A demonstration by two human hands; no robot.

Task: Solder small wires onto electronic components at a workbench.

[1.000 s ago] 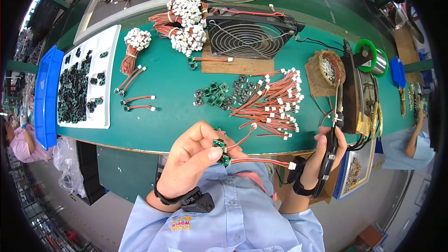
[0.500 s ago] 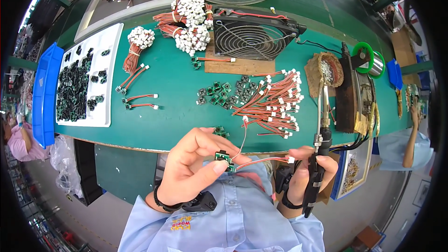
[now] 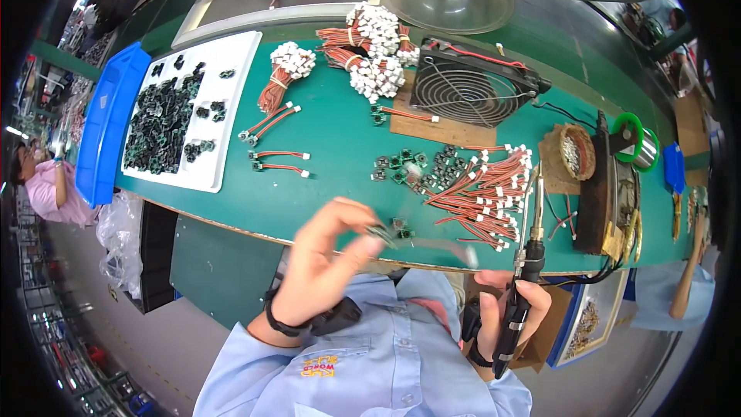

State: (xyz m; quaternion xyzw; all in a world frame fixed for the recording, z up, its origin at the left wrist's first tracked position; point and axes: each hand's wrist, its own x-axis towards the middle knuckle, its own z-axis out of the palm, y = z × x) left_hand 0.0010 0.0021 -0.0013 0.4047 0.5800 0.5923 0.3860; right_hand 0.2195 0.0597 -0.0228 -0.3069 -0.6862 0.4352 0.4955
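Observation:
Over the front edge of the green bench, my left hand (image 3: pixel 320 266) pinches a small green circuit board (image 3: pixel 380 235) between thumb and fingers. Motion blurs the board. A faint streak, apparently its cable, runs right to a smeared white connector (image 3: pixel 468 255). My right hand (image 3: pixel 532 300) is wrapped round the black handle of a soldering iron (image 3: pixel 512 332), tip pointing up and away. A solder wire guide tube (image 3: pixel 525 208) runs beside the iron's shaft. Just past my left fingers lie a few loose boards (image 3: pixel 401 228). Red-and-white cables (image 3: pixel 486 208) with white connectors are heaped beyond.
A white tray (image 3: pixel 239 93) of dark boards and a blue bin (image 3: pixel 112 123) stand at left. Farther back are bundled cables (image 3: pixel 289 62) and a black fan (image 3: pixel 471 85). At right are a tip-cleaning dish (image 3: pixel 577 150) and a solder spool (image 3: pixel 641 143). Co-workers sit at both sides.
The view has swung, so the bench sits further right and lower. My left hand has moved the board away from my right hand; the cable's connector no longer meets my right fingers.

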